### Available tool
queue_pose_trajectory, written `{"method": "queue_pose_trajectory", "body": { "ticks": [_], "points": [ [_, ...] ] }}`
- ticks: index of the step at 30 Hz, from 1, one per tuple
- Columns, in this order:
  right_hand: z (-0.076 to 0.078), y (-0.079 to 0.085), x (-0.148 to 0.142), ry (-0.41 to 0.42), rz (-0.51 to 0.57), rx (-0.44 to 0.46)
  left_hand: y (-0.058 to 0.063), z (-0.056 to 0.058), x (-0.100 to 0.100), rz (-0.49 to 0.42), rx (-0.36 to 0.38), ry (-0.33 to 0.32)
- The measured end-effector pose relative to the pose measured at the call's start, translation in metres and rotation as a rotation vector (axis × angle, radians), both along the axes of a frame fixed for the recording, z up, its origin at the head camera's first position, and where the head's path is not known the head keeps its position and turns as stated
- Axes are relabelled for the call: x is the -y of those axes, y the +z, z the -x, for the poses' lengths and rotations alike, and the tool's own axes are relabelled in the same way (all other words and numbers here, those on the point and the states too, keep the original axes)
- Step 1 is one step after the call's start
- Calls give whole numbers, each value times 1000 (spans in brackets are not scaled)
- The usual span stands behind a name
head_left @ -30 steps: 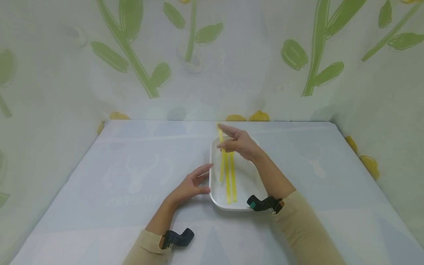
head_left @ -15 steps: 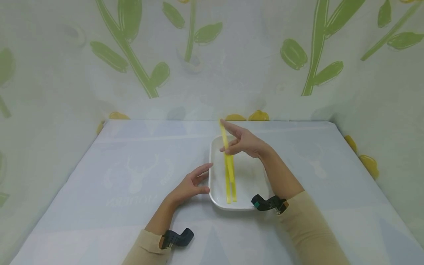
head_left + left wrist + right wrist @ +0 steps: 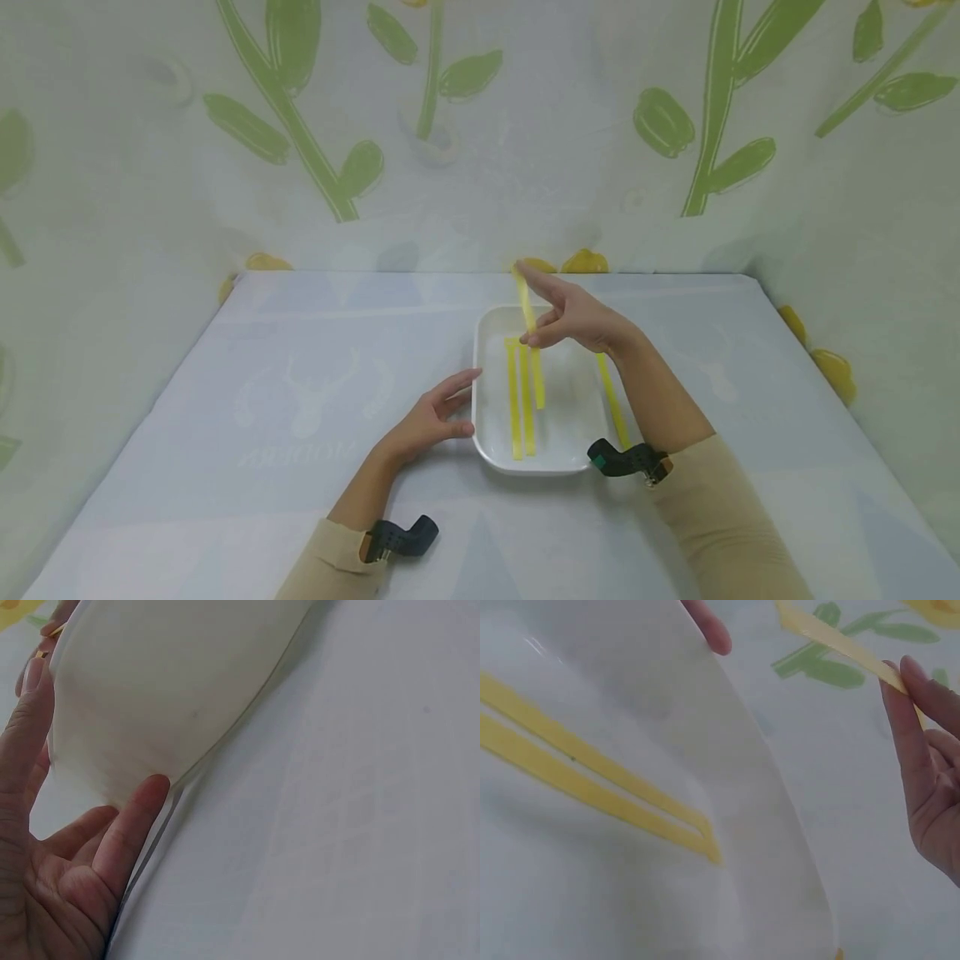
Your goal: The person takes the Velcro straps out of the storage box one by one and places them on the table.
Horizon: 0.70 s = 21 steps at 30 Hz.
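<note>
A white tray (image 3: pixel 562 469) with rounded corners stands on the table. Two long yellow strips (image 3: pixel 528 400) lie side by side in its left half, their far ends meeting a short cross piece. My right hand (image 3: pixel 573 318) is raised over the tray's far part and pinches another yellow strip (image 3: pixel 538 383) between thumb and fingers; that strip slants down over the tray. My left hand (image 3: pixel 431 421) steadies the tray's left side with spread fingers. In the left wrist view its fingertips (image 3: pixel 154 791) touch the tray's outer wall (image 3: pixel 195 682).
A further yellow strip (image 3: pixel 612 400) runs along the tray's right side, partly hidden by the right arm and wrist camera. A pale patterned cloth (image 3: pixel 315 475) covers the table. Behind the table's far edge rises a wall covering (image 3: pixel 555 167) with a printed plant pattern.
My right hand has moved to the right with the held strip, which now hangs right of the two lying strips. The strip at the tray's right side has come into view. My left hand stays put.
</note>
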State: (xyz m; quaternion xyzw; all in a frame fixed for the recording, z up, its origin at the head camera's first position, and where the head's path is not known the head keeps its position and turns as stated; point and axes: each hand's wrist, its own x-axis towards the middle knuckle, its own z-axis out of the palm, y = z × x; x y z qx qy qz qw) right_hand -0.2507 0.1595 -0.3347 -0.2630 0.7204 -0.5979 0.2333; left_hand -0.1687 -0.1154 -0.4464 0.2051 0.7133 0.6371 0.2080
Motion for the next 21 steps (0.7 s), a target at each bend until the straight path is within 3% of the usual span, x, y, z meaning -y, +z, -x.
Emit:
{"method": "queue_pose_trajectory", "body": {
  "ticks": [7,21],
  "points": [
    [-3,4,-22,-40,-42,-28,0,0,0,-1,0,6],
    [-16,6,-67,-117,-47,3,-3,1,0,-12,-13,-2]
  ]
}}
